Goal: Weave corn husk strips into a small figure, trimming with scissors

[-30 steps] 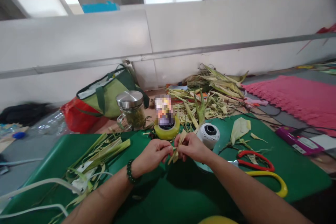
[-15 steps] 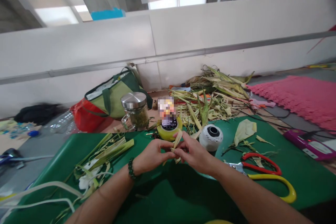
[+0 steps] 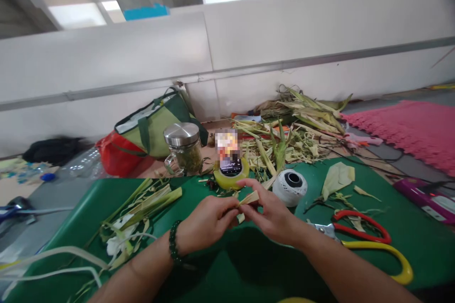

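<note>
A pale strip of corn husk [image 3: 250, 198] is pinched between my two hands above the green mat [image 3: 213, 265]. My left hand [image 3: 209, 220], with a dark green bead bracelet [image 3: 174, 242] at the wrist, closes thumb and fingers on the husk's left end. From the other side my right hand [image 3: 272, 213] grips it, index finger raised along the top. A bit of husk hangs below the fingers. Just beyond my right hand stands a spool of white thread [image 3: 289, 188]. A phone [image 3: 230, 166] leans in a yellow tape roll [image 3: 227, 181] behind the hands.
Scissors [image 3: 366, 241] with red and yellow handles lie at right, near a flat husk piece [image 3: 338, 180]. Husk strips [image 3: 149, 206] lie at left. Behind are a lidded glass mug [image 3: 183, 149], a green bag [image 3: 159, 128] and a husk pile [image 3: 302, 113].
The husk has tipped from nearly upright to a flatter slant toward the right. My hands stay closed on it, the right index finger now lifted. The view has shifted slightly.
</note>
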### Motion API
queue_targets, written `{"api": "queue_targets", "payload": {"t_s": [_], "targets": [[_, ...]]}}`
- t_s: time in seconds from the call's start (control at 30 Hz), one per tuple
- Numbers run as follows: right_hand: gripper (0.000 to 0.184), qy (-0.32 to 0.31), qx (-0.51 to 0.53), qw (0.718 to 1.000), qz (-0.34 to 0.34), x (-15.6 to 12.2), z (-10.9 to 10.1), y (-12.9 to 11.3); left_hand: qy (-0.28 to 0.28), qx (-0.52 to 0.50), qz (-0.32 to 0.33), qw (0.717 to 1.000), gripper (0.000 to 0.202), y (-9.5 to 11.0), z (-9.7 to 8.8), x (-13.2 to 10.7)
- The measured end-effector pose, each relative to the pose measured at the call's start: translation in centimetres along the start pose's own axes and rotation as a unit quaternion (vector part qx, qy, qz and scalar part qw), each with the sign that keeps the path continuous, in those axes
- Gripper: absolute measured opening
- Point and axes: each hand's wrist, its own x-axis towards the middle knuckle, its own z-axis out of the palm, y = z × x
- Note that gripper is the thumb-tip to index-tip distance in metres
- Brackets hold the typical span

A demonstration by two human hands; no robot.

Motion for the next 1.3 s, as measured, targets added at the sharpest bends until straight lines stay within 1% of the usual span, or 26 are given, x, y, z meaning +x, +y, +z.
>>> {"api": "queue_targets", "payload": {"t_s": [0.07, 0.13, 0.2, 0.23, 0.3, 0.37, 0.43, 0.5, 0.57, 0.67, 0.73, 0.77, 0.87, 0.93, 1.0, 1.1, 1.2, 1.27, 1.3], "targets": [[0.037, 0.016, 0.011, 1.0, 0.002, -0.1, 0.0, -0.2, -0.011, 0.008, 0.015, 1.0, 0.026, 0.2, -0.3, -0.3], [0.038, 0.027, 0.013, 1.0, -0.008, -0.2, -0.1, -0.5, -0.018, -0.007, 0.022, 1.0, 0.028, 0.3, -0.7, -0.5], [0.039, 0.031, 0.016, 0.999, -0.015, -0.2, -0.1, -0.8, -0.022, -0.051, 0.018, 0.998, 0.03, 0.3, -0.9, -0.4], [0.039, 0.03, 0.021, 0.999, -0.013, -0.1, -0.2, -0.8, -0.026, -0.092, 0.008, 0.995, 0.031, 0.1, -1.0, -0.3], [0.038, 0.03, 0.037, 0.999, 0.0, 0.1, -0.2, -0.6, -0.039, -0.205, -0.025, 0.978, 0.034, -0.5, -1.0, 0.2], [0.037, 0.042, 0.062, 0.997, 0.024, 0.4, -0.2, -0.2, -0.052, -0.307, -0.067, 0.948, 0.04, -1.4, -0.9, 0.8], [0.038, 0.065, 0.089, 0.993, 0.042, 0.9, -0.2, 0.2, -0.084, -0.34, -0.109, 0.93, 0.043, -2.2, -0.9, 1.3], [0.042, 0.077, 0.102, 0.991, 0.048, 1.2, -0.3, 0.4, -0.1, -0.347, -0.129, 0.924, 0.046, -2.7, -0.8, 1.6], [0.043, 0.078, 0.088, 0.992, 0.043, 1.4, -0.4, 0.5, -0.094, -0.339, -0.131, 0.927, 0.047, -2.8, -0.8, 1.7], [0.043, 0.091, 0.006, 0.996, 0.018, 1.2, -0.4, 0.4, -0.063, -0.313, -0.12, 0.94, 0.046, -2.5, -0.6, 1.5], [0.043, 0.103, -0.047, 0.993, -0.015, 0.9, -0.4, 0.2, -0.025, -0.314, -0.112, 0.943, 0.047, -2.1, -0.4, 1.4], [0.042, 0.109, -0.058, 0.992, -0.031, 0.8, -0.4, 0.1, -0.005, -0.321, -0.108, 0.941, 0.047, -1.9, -0.3, 1.3], [0.038, 0.139, -0.031, 0.988, -0.055, 0.7, -0.3, 0.0, 0.033, -0.35, -0.101, 0.931, 0.048, -1.4, -0.4, 1.1], [0.035, 0.149, -0.01, 0.987, -0.052, 0.8, -0.4, 0.1, 0.037, -0.359, -0.103, 0.927, 0.047, -1.0, -0.5, 1.0], [0.033, 0.151, -0.012, 0.987, -0.05, 1.1, -0.5, 0.2, 0.032, -0.354, -0.109, 0.928, 0.048, -0.6, -0.7, 0.9], [0.033, 0.149, -0.036, 0.987, -0.057, 1.1, -0.6, 0.3, 0.026, -0.307, -0.099, 0.946, 0.048, 0.2, -0.6, 0.7], [0.03, 0.137, -0.022, 0.988, -0.07, 0.8, -0.3, 0.0, 0.064, -0.237, -0.06, 0.968, 0.043, 0.5, 0.0, 0.3], [0.027, 0.127, 0.018, 0.99, -0.066, 0.7, -0.1, -0.1, 0.074, -0.236, -0.044, 0.968, 0.044, 0.2, 0.3, 0.0], [0.026, 0.123, 0.04, 0.99, -0.059, 0.7, 0.0, -0.1, 0.067, -0.254, -0.044, 0.964, 0.045, -0.2, 0.5, -0.1]]}}
